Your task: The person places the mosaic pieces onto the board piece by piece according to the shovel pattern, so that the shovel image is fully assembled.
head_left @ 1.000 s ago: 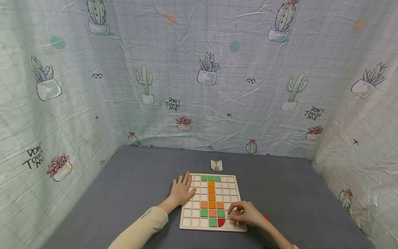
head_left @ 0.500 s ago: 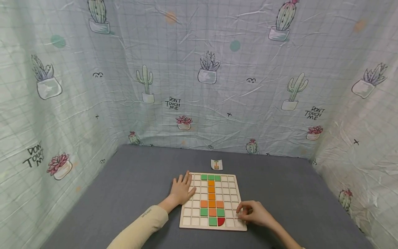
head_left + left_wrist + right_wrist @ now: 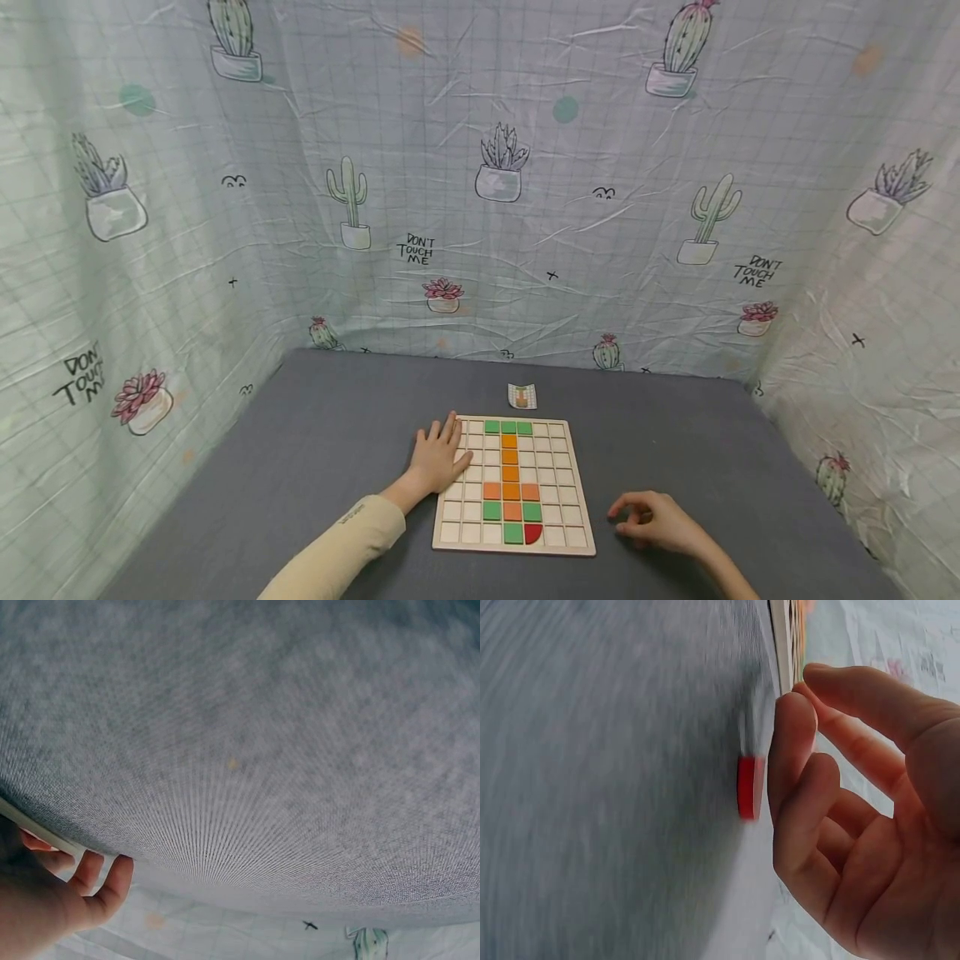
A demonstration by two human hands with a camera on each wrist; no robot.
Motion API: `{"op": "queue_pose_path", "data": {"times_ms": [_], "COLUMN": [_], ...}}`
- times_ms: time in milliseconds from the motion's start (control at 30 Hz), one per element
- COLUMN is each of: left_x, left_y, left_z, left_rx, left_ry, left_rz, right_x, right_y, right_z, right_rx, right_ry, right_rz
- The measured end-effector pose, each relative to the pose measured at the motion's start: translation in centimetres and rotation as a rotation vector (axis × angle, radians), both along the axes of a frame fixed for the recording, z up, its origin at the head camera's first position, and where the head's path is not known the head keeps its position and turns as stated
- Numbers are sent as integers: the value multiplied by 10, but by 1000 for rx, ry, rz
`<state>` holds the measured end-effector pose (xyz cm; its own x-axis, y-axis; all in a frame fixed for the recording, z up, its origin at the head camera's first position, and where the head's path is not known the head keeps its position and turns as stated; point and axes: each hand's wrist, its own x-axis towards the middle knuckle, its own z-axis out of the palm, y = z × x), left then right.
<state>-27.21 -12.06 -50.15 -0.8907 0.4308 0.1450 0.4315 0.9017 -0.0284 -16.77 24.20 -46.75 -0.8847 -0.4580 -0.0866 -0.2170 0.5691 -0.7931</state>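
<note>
A wooden grid board (image 3: 467,533) lies on the table with colored tiles set in its cells. Spread across the board's left edge is my left hand (image 3: 435,462), its fingers fairly straight; the left wrist view shows those fingers (image 3: 114,889) by the board's rim. A red quarter-round tile (image 3: 532,533) sits in the front row beside a green tile (image 3: 513,533). Right of the board, my right hand (image 3: 656,521) hovers over the table with loosely bent fingers and nothing held. Close by it, a red block (image 3: 748,787) lies on the table in the right wrist view; the head view hides it.
Behind the board lies a small picture card (image 3: 522,397). An orange tile column (image 3: 510,457) runs up the board to a row of green tiles (image 3: 508,427). Grey cloth covers the table (image 3: 360,417), and a cactus-print curtain (image 3: 450,208) encloses it.
My right hand has moved right, from above the board's right side to above the table beside it. The red thing seen earlier near the right wrist is now hidden. My left hand stays put.
</note>
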Motion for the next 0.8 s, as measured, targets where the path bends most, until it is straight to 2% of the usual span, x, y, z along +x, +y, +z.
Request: {"op": "queue_pose_path", "data": {"times_ms": [300,567,800], "left_x": [-1,-2,-2], "left_y": [0,0,0], "left_z": [-3,-3,-3], "left_rx": [3,-22,-11], "left_ry": [-6,-16,-25], "left_rz": [-1,5,5], "right_x": [4,2,-1], "right_y": [25,36,36], "right_z": [-2,-1,-4], "right_rx": [44,-8,23], "right_ry": [2,-86,-88], "right_rz": [-37,-6,-7]}}
